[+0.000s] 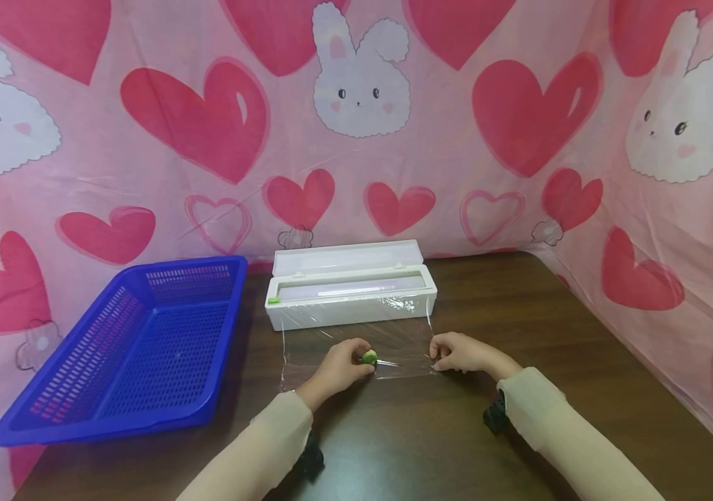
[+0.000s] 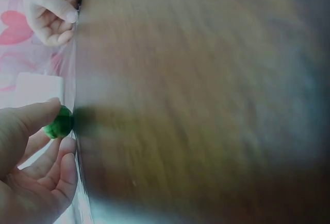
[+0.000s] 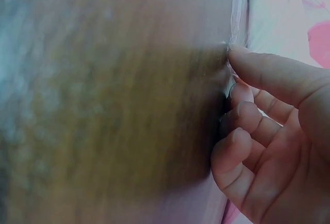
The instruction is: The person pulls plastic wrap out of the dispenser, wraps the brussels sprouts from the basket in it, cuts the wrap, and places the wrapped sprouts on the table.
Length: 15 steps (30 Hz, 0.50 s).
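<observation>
A white cling-film dispenser box [image 1: 351,292] stands open on the dark wooden table [image 1: 557,320], with a clear sheet of film [image 1: 356,344] pulled out toward me. My left hand [image 1: 338,367] pinches a small green ball [image 1: 369,358] at the sheet's near edge; the left wrist view shows the green ball [image 2: 58,122] between thumb and fingers. My right hand [image 1: 457,353] pinches the sheet's near right corner, and in the right wrist view its thumb and curled fingers [image 3: 242,126] press the film edge.
A blue perforated plastic basket [image 1: 137,348] lies on the table to the left of the dispenser. Pink heart-and-bunny cloth [image 1: 356,139] walls the table at the back and both sides. Bare tabletop lies to the right and in front of the hands.
</observation>
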Each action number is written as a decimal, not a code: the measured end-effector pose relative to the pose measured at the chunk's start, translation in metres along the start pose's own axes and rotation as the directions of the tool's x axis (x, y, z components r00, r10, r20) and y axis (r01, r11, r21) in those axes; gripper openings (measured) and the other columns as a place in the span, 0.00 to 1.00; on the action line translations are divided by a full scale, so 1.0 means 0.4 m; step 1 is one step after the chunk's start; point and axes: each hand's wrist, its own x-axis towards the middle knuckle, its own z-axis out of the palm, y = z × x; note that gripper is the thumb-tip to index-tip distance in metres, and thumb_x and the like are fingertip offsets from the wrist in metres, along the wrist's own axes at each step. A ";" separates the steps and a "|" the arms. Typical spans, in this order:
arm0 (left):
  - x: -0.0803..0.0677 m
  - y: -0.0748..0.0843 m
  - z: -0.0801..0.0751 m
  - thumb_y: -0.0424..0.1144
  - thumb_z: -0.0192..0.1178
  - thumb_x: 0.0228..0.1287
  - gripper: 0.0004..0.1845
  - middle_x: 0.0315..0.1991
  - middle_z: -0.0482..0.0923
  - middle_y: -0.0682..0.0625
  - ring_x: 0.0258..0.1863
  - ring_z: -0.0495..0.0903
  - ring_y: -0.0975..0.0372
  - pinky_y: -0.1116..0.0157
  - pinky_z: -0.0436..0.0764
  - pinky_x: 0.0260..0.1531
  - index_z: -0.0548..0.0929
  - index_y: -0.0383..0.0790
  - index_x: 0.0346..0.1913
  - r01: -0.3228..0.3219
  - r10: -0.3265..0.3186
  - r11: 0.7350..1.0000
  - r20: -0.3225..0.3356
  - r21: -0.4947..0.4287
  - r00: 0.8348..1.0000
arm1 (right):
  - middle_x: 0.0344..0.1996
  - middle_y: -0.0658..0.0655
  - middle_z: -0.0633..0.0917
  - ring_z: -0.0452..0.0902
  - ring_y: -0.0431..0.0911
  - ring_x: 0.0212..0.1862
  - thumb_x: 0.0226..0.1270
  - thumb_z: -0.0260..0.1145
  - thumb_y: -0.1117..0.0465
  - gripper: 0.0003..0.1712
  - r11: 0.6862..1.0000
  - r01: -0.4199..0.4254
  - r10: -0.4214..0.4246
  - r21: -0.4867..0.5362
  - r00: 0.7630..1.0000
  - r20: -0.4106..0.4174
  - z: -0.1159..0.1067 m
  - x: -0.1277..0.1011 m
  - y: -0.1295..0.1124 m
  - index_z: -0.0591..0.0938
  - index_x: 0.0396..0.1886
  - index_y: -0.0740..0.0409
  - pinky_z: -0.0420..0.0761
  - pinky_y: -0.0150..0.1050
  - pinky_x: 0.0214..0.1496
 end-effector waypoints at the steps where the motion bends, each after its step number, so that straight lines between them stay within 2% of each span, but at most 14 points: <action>1: -0.002 -0.003 -0.001 0.33 0.68 0.51 0.17 0.34 0.78 0.49 0.30 0.74 0.61 0.66 0.73 0.30 0.78 0.34 0.44 -0.005 0.005 1.000 -0.001 -0.007 1.000 | 0.17 0.50 0.70 0.63 0.41 0.17 0.59 0.65 0.67 0.07 1.000 0.002 -0.002 0.000 1.000 0.000 0.000 0.000 0.000 0.73 0.31 0.59 0.65 0.35 0.16; 4: -0.010 -0.009 -0.012 0.32 0.68 0.50 0.20 0.34 0.77 0.47 0.28 0.74 0.61 0.66 0.74 0.29 0.76 0.32 0.47 -0.009 0.009 1.000 0.001 -0.030 1.000 | 0.16 0.50 0.70 0.63 0.41 0.16 0.59 0.65 0.67 0.07 1.000 0.008 -0.009 -0.006 1.000 -0.003 0.000 0.000 0.000 0.73 0.31 0.58 0.65 0.34 0.16; 8: -0.025 -0.021 -0.041 0.34 0.67 0.52 0.22 0.38 0.78 0.46 0.28 0.74 0.63 0.66 0.73 0.27 0.75 0.33 0.50 0.020 -0.019 0.999 0.025 -0.028 0.999 | 0.16 0.50 0.70 0.63 0.41 0.17 0.59 0.65 0.66 0.07 1.000 0.020 -0.020 -0.004 1.000 -0.004 0.000 -0.001 0.002 0.73 0.31 0.59 0.65 0.35 0.16; 11: -0.040 -0.032 -0.070 0.37 0.67 0.54 0.19 0.40 0.77 0.47 0.30 0.73 0.63 0.66 0.73 0.27 0.76 0.35 0.48 0.033 -0.033 0.999 0.052 0.007 0.998 | 0.16 0.49 0.71 0.64 0.41 0.17 0.59 0.65 0.66 0.07 0.999 0.033 -0.033 -0.003 0.999 -0.003 0.000 0.000 0.004 0.73 0.31 0.59 0.66 0.35 0.16; 15: -0.066 -0.048 -0.107 0.38 0.68 0.52 0.14 0.36 0.75 0.50 0.31 0.73 0.61 0.64 0.73 0.28 0.78 0.37 0.41 -0.004 -0.001 0.997 0.073 0.078 0.997 | 0.16 0.50 0.71 0.65 0.41 0.17 0.58 0.66 0.66 0.08 0.999 0.053 -0.053 -0.009 0.999 -0.014 -0.002 0.000 0.007 0.74 0.32 0.60 0.68 0.36 0.17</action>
